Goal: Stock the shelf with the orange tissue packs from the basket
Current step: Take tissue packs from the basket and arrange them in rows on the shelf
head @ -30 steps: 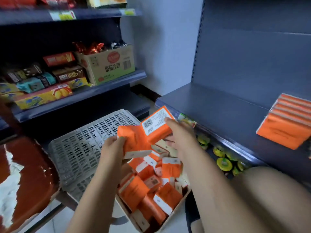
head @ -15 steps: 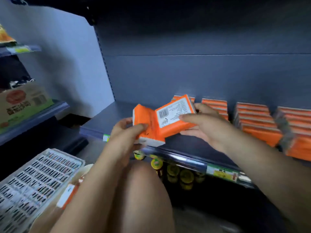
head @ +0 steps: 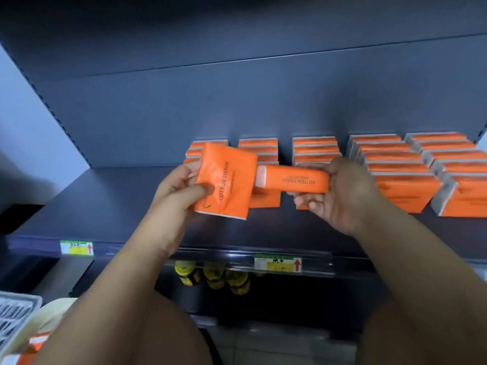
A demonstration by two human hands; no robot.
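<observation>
My left hand grips one orange tissue pack held flat side up, lettered "COTTON TISSUE". My right hand holds a second orange tissue pack edge-on, its end almost touching the first. Both packs hover above the dark shelf, in front of rows of orange packs stacked along the shelf's back and right. The basket shows only at the bottom left corner, with an orange pack inside.
The shelf's left half is bare board. Price tags sit on the shelf's front rail. Yellow-capped bottles stand on the lower shelf. A grey slatted crate lies at the lower left. My knee fills the bottom centre.
Both hands carried the two packs from the basket up to the shelf. The view swung right onto the shelf, and the packs were turned so their printed fronts show.
</observation>
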